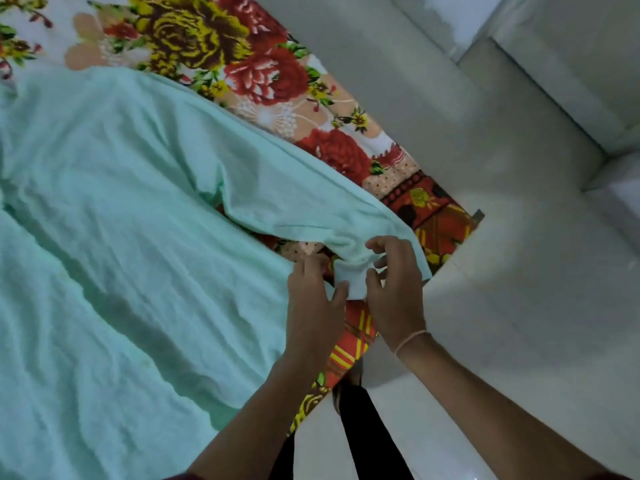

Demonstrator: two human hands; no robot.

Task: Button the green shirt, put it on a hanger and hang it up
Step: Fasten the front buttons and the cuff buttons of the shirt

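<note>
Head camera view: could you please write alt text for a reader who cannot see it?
The left hand and right hand pinch the sleeve end of a green shirt spread over a floral sheet, near its corner. Pale floor lies beyond.

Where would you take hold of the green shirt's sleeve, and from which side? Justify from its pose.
Probably pinch the cuff of the green shirt, coming from the bed's near edge: the sleeve lies flat on the floral sheet, and only that open end offers a liftable edge.
</note>
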